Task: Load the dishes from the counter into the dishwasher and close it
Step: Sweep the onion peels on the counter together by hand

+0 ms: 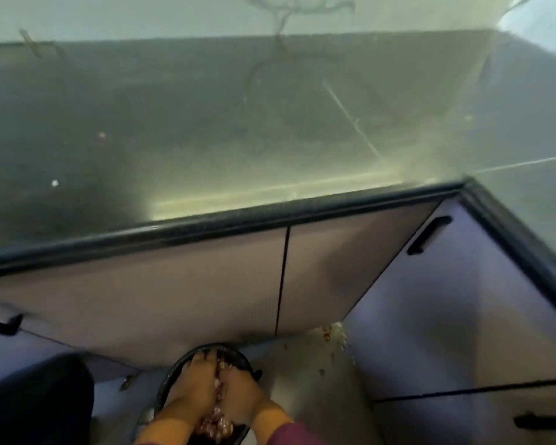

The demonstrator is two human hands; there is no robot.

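A dark round pan (173,379) sits low at the bottom of the head view, just in front of the cabinet base. It holds brownish-pink food scraps (218,422). Both hands are inside it, side by side. My left hand (190,391) lies on the scraps with its fingers stretched toward the far rim. My right hand (243,393), in a maroon sleeve, lies on the scraps beside it, fingers also extended. Neither hand visibly grips the pan. No dishwasher shows in this view.
The dark grey counter (206,123) fills the upper half, its black edge (238,216) running across. Below are pale cabinet doors with black handles (429,234). Spilled food bits (331,335) lie on the floor in the cabinet corner. A dark shape (36,403) fills the lower left.
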